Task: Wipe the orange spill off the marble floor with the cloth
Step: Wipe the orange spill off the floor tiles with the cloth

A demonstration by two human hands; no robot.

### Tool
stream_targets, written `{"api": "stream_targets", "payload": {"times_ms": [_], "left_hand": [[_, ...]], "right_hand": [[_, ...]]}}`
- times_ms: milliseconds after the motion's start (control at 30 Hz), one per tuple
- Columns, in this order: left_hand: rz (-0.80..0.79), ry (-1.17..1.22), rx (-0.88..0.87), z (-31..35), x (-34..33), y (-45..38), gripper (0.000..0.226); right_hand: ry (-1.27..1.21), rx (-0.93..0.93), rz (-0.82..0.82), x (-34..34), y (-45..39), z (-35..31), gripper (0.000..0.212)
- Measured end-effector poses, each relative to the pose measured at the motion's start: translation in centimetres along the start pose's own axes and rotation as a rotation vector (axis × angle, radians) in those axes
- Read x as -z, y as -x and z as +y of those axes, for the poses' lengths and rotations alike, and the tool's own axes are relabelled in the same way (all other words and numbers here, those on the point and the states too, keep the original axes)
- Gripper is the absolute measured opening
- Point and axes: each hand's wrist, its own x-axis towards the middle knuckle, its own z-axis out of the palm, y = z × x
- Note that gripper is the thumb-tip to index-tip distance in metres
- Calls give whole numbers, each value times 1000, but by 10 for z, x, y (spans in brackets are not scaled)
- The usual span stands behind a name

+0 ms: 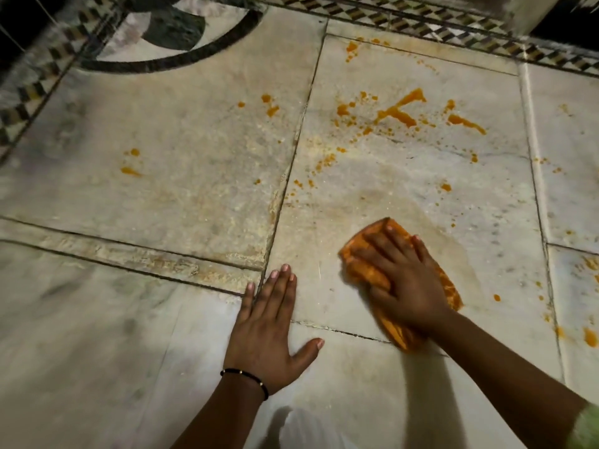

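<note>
My right hand (403,280) presses flat on a crumpled cloth (363,267), stained orange, on the pale marble floor (194,163). The cloth sticks out beyond the fingers and below the wrist. A wet smeared patch spreads just beyond it. Thick orange spill (400,110) lies further away on the same slab, with splashes and drops scattered around it and on the slab to the left. My left hand (270,322) rests palm down on the floor, fingers spread, to the left of the cloth, holding nothing; a black bracelet circles its wrist.
Dark joints run between the slabs. A chequered inlay border (453,37) runs along the far edge and down the left side. A dark curved inlay (175,59) sits at the far left. More orange drops (588,335) lie at the right edge.
</note>
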Motion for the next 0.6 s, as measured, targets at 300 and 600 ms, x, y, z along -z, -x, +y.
{"api": "stream_targets", "payload": {"times_ms": [300,600], "left_hand": [[-10,30,45,0,2,0,99],[38,24,121,-2,-2,2,103]], "right_hand": [[37,186,-146,2,-96,-67,68],[-1,-99,23,5,-73,-18,67]]}}
